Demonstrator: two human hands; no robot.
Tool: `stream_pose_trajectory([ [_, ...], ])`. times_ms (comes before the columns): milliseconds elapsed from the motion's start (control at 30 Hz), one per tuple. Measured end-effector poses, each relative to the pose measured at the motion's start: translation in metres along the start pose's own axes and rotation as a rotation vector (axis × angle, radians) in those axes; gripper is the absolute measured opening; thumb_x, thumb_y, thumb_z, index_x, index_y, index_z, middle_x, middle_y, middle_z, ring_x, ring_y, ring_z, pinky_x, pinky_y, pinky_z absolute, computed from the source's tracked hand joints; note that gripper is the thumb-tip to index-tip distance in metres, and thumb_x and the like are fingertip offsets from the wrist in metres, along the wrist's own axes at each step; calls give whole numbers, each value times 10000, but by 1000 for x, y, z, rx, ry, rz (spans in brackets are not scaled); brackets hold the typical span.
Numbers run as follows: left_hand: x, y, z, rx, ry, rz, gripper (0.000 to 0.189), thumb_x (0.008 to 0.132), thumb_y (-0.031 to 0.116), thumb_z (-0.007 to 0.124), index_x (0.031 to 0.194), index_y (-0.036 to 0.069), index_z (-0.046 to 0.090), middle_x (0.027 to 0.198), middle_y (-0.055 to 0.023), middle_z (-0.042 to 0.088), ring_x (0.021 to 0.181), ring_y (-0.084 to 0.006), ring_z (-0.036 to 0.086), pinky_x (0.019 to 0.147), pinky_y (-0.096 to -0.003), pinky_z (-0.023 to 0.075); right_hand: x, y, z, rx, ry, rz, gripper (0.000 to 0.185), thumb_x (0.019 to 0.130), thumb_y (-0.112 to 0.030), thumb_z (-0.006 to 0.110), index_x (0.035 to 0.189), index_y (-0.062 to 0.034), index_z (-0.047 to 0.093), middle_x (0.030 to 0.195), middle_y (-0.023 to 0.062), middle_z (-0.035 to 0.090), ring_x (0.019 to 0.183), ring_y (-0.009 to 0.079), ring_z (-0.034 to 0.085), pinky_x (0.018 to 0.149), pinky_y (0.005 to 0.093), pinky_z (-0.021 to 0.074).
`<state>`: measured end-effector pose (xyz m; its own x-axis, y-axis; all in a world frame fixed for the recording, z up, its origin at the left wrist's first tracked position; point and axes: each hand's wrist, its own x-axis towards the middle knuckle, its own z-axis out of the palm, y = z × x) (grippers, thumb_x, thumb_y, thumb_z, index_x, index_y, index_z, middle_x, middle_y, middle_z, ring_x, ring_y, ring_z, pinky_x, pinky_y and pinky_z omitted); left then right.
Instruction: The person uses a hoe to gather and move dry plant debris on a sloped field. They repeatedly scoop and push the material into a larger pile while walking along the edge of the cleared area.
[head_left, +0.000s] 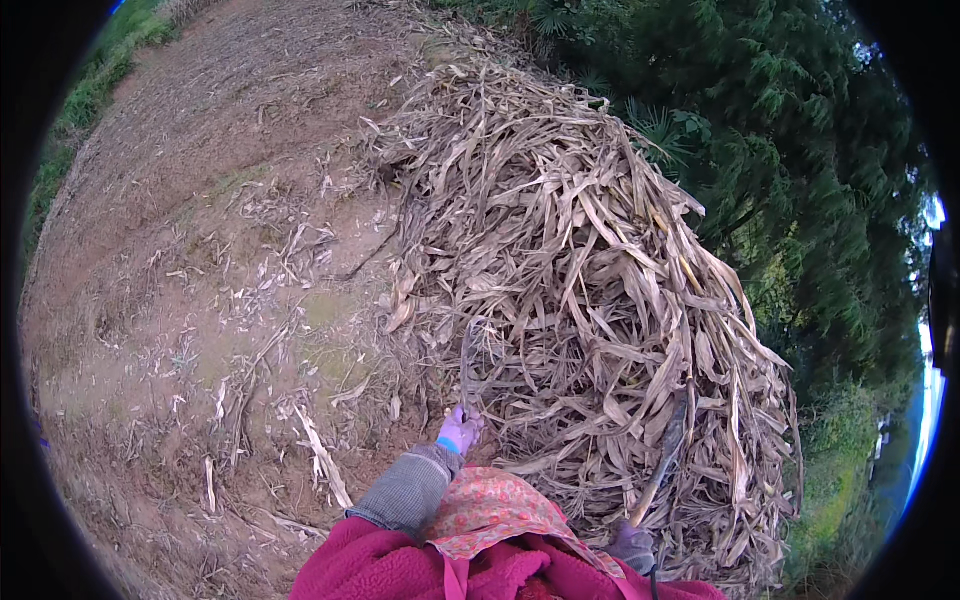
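My left hand (460, 429), in a purple glove with a blue band at the wrist, is closed on the lower end of a thin, dark, curved stalk (466, 364). The stalk points up along the near edge of a large heap of dry corn stalks and leaves (555, 247). Lower right, my right hand (634, 547), in a purple and grey glove, grips the light wooden handle of a long-bladed cutting tool (667, 450). Its dark blade slants up and right against the heap, and dry leaves cover its tip. The exact kind of tool cannot be told.
Brown soil (225, 187) with scattered dry leaves and stalk bits lies to the left. A pale flat husk strip (322, 457) rests left of my left arm. Dense green trees (810, 187) stand beyond the heap on the right. A patterned apron (495, 502) covers my front.
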<state>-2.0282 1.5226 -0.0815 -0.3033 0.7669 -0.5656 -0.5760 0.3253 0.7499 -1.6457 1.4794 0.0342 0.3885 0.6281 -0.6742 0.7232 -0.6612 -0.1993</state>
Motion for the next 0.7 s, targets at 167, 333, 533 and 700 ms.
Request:
stream_pose_trajectory([
  [167, 22, 57, -35, 68, -74, -238, 52, 874, 106, 480, 900, 141, 453, 643, -3, 521, 405, -83, 385, 334, -242, 303, -50, -72, 58, 151, -85, 42, 276, 785, -246, 564, 886, 10, 574, 624, 123, 558, 574, 242, 596, 509, 352, 477],
  [333, 3, 94, -44, 130, -109, -232, 94, 892, 210, 502, 888, 127, 458, 603, 7, 502, 377, -81, 373, 320, -240, 302, -106, -157, 60, -379, 0, -100, 481, 742, -388, 572, 1054, -23, 568, 1013, 229, 592, 992, 391, 550, 849, 421, 444],
  [533, -3, 106, -67, 29, 34, -255, 97, 899, 227, 488, 882, 133, 477, 579, 7, 486, 367, -81, 375, 308, -241, 308, -95, -229, 73, -343, -141, -459, 416, 703, -398, 627, 979, -88, 598, 841, 169, 634, 817, 332, 619, 728, 412, 484],
  [700, -4, 114, -85, 88, 98, -241, 53, 882, 183, 505, 877, 133, 490, 566, 7, 477, 354, -90, 382, 290, -246, 299, -100, -297, 37, -123, -127, -610, 382, 729, -336, 620, 1005, -72, 600, 851, 180, 636, 811, 325, 624, 739, 403, 483],
])
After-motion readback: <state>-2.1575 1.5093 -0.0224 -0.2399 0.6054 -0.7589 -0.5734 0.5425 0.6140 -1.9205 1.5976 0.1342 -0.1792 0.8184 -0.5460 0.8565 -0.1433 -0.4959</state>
